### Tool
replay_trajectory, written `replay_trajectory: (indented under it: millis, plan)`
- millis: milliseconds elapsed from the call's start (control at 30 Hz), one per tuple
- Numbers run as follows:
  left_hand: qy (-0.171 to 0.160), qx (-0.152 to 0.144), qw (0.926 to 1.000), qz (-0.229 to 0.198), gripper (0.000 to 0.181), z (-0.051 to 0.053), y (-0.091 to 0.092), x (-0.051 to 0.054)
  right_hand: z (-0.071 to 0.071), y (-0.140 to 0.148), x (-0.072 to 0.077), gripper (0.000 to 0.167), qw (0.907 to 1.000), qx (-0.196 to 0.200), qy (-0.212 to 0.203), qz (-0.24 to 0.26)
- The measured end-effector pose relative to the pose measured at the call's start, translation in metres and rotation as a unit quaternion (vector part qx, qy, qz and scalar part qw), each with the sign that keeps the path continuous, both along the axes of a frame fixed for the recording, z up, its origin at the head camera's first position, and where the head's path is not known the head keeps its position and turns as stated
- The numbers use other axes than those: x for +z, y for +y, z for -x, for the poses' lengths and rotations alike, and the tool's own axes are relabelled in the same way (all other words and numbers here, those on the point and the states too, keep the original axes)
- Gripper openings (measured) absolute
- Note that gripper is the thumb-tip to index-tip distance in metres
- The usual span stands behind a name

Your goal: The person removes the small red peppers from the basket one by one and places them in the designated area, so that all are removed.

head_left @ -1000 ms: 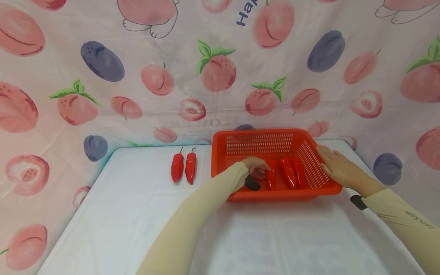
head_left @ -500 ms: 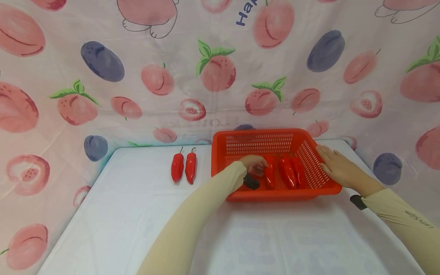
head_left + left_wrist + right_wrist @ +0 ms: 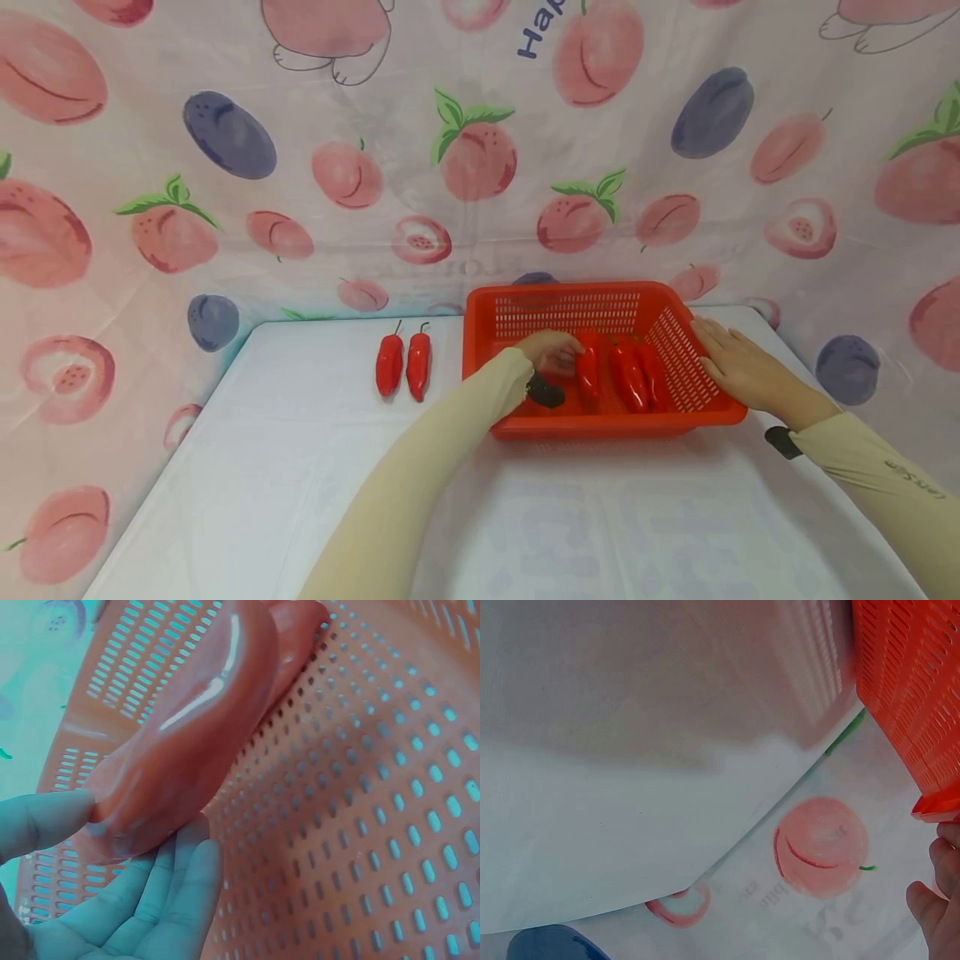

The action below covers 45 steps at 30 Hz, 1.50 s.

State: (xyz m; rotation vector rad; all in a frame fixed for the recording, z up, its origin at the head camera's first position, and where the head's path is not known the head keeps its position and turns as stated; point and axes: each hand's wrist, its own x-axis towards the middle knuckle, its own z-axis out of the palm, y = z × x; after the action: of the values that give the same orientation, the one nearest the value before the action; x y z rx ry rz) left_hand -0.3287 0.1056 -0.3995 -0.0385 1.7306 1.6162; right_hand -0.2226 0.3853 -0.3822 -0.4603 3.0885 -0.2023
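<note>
Inside the red plastic basket (image 3: 577, 427), my left hand (image 3: 551, 350) pinches a red chili pepper (image 3: 589, 367) near its upper end. The left wrist view has the thumb on one side of that pepper (image 3: 187, 727) and the fingers beneath the other. Two more red peppers (image 3: 628, 377) lie side by side to its right in the basket. My right hand (image 3: 738, 365) rests on the basket's right rim with its fingers straight. In the right wrist view only part of this hand (image 3: 943, 900) shows, beside the basket's corner.
Two red peppers with green stems (image 3: 403, 363) lie parallel on the white tabletop (image 3: 300, 450), left of the basket. A fruit-printed cloth (image 3: 465, 217) hangs behind the table and along its sides.
My left hand has shifted slightly left and up, and the pepper in its fingers has moved with it. The right hand stays at the basket's rim.
</note>
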Motion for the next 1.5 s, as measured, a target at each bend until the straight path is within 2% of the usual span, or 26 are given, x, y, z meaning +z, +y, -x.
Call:
replay_trajectory:
  millis: [100, 167, 267, 467, 667, 800, 967, 1067, 1233, 1333, 1500]
  plan:
    - [0.004, -0.008, 0.9998, -0.015, 0.013, -0.012, -0.008, 0.021, 0.000, 0.000, 0.000, 0.063, 1.0000, 0.000, 0.000, -0.002]
    - [0.004, -0.010, 0.9996, -0.026, 0.010, -0.016, -0.011, 0.030, 0.000, 0.000, -0.001, 0.063, 1.0000, -0.001, -0.002, -0.003]
    - [0.005, -0.011, 0.9991, -0.041, 0.008, -0.015, -0.013, 0.034, 0.000, 0.000, -0.001, 0.064, 1.0000, -0.003, -0.005, -0.004]
    - [0.015, -0.014, 0.9979, -0.062, 0.011, -0.006, -0.013, 0.032, 0.000, 0.000, -0.001, 0.064, 1.0000, -0.001, -0.006, 0.000]
    - [0.036, -0.016, 0.9961, -0.079, 0.012, -0.008, -0.021, 0.044, 0.000, 0.000, 0.001, 0.063, 1.0000, 0.001, -0.001, 0.000]
    - [0.065, -0.022, 0.9941, -0.085, 0.007, -0.010, -0.029, 0.051, 0.000, -0.002, 0.001, 0.064, 0.9999, -0.004, -0.010, 0.001]
    - [0.125, -0.053, 0.9864, -0.092, 0.030, -0.019, -0.046, 0.061, -0.002, -0.003, 0.002, 0.064, 0.9999, -0.006, -0.012, 0.002]
    - [0.150, -0.067, 0.9823, -0.090, 0.037, -0.025, -0.057, 0.068, -0.002, -0.003, 0.003, 0.064, 1.0000, -0.003, -0.006, 0.001]
    - [0.165, -0.053, 0.9825, -0.069, 0.044, -0.035, -0.072, 0.076, -0.001, -0.002, 0.002, 0.062, 1.0000, 0.001, 0.001, 0.003]
    - [0.164, -0.040, 0.9830, -0.072, 0.046, -0.040, -0.080, 0.078, -0.001, -0.001, 0.001, 0.062, 1.0000, 0.002, 0.004, 0.003]
    - [0.181, -0.036, 0.9805, -0.067, 0.047, -0.050, -0.099, 0.079, -0.002, -0.001, 0.001, 0.062, 1.0000, 0.001, 0.001, 0.007]
